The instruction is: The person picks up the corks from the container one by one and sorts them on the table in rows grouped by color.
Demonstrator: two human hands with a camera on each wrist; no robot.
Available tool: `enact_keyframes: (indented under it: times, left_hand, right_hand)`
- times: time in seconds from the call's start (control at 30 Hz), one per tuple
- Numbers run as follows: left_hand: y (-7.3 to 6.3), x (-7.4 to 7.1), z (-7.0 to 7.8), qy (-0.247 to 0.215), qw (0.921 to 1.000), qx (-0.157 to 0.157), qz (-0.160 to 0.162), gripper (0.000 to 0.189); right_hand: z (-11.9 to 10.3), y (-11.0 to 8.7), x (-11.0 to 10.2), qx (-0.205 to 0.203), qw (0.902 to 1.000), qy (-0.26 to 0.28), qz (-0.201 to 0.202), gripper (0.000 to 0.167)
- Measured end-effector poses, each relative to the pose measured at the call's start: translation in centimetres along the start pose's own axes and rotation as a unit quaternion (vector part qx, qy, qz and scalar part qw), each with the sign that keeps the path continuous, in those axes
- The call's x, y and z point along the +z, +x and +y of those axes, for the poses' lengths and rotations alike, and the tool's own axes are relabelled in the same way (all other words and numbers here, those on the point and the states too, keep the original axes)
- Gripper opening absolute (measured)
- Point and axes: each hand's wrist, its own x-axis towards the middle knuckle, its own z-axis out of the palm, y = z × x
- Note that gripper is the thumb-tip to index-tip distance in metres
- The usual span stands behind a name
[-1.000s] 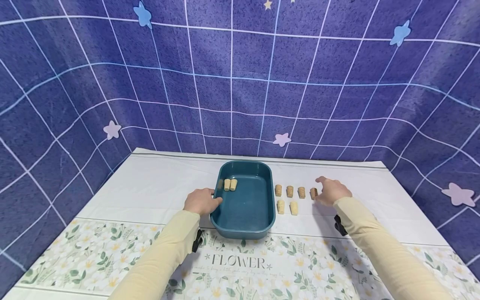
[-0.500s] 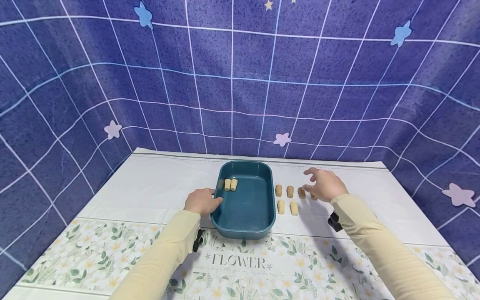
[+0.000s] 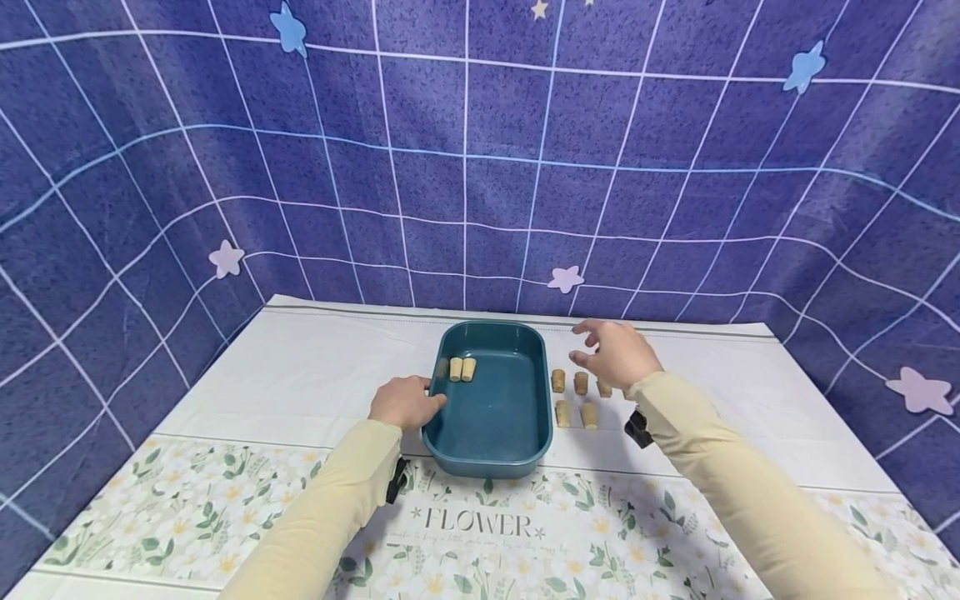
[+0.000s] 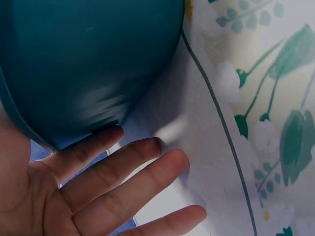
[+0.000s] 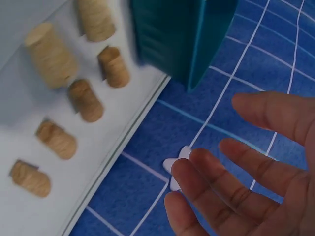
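A teal rectangular tray [image 3: 487, 417] stands mid-table. My left hand [image 3: 406, 403] holds its left wall, thumb over the rim and fingers outside; in the left wrist view these fingers [image 4: 113, 172] are spread and one touches the wall. Two pale cork stoppers [image 3: 462, 369] stand side by side in the tray's left part. Right of the tray, several brown cork stoppers [image 3: 581, 383] form a back row, partly hidden by my right hand [image 3: 618, 354]. Two larger pale cork stoppers [image 3: 576, 415] stand in front. My right hand hovers above the back row, fingers loosely bent, holding nothing.
A white cloth with a floral front band [image 3: 225, 500] covers the table. Behind and at both sides hangs a blue-purple curtain [image 3: 480, 208] with a grid and stars. Black wrist straps [image 3: 639, 428] show below the sleeves.
My right hand has moved left over the back row of corks, from its right end toward the tray, and slightly away from me. My left hand, the tray and the corks have stayed put.
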Motion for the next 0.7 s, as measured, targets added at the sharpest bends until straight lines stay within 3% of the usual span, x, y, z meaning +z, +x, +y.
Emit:
enact_keyframes:
  times: [0.33, 0.7]
  left_hand:
    - [0.0, 0.0, -0.1, -0.001, 1.0000, 0.000, 0.001, 0.042]
    - [-0.1, -0.1, 0.1, -0.008, 1.0000, -0.004, 0.002, 0.040]
  right_hand:
    - [-3.4, 1.9, 0.6, -0.013, 0.9999, -0.003, -0.002, 0.043]
    - [-6.4, 3.6, 1.8, -0.003, 0.9993, 0.001, -0.039, 0.044]
